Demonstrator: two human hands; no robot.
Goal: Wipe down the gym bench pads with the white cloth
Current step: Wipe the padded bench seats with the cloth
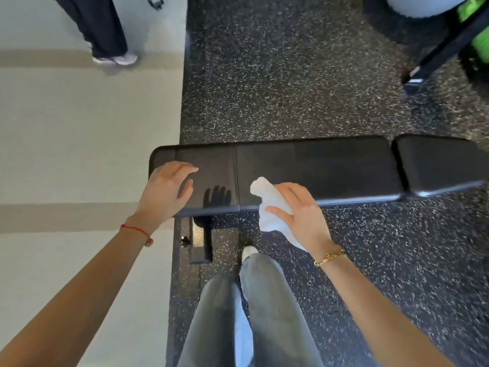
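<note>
Far left: pale floor [79,128] with tan stripes; a second person's dark trouser legs [98,25] and a grey shoe [116,60] at top, well apart from the bench.

Left hand [165,190] over the left end of the long pad [330,165]; fingers loosely spread and slightly bent, holding nothing; whether the palm touches the pad, cannot tell; red string [135,230] on the wrist. A hand-shaped mark [217,196] shows on the pad surface just right of that hand.

Below the pad's left end: bench foot [197,242], dark metal, on speckled rubber floor [291,75]; the wearer's jeans [251,313] and a white shoe tip [248,251] near it.

Centre: cloth [267,200], white, bunched, lying across the pad's near edge and hanging down past it. Right hand [299,215] grips the cloth; thumb pressed onto it, fingers curled over the top; gold bracelet [329,257] on the wrist.

Right: short pad [439,165], black, just beside the long pad with a narrow gap between; top right, dark frame [444,51] with green parts [467,10], blurred.
</note>
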